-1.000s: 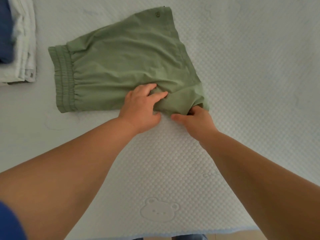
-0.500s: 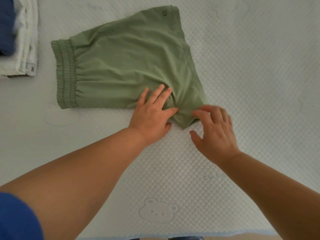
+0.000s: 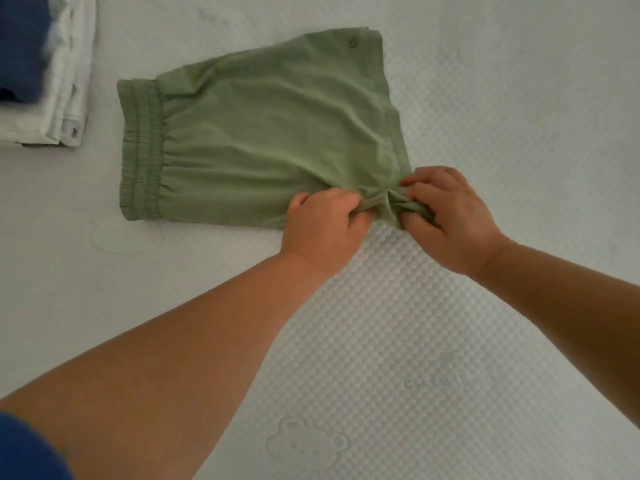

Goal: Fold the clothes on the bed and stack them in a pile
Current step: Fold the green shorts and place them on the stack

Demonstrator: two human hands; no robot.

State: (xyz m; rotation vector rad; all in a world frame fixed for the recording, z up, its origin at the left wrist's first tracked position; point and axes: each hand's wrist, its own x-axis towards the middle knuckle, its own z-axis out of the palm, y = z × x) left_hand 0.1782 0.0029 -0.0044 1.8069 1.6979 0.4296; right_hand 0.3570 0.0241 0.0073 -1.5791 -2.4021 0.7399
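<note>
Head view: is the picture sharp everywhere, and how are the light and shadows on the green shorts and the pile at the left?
Head view: soft, even light, no glare; the green shorts show only faint fold shadows. The pile at the top-left edge is blurred. Both hands, left hand and right hand, are fairly sharp. The wide lens seems to make the near forearms look large.

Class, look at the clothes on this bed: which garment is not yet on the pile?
The green shorts, gripped at the near corner by the left hand and right hand. The navy garment and white garment are already stacked at far left.
</note>
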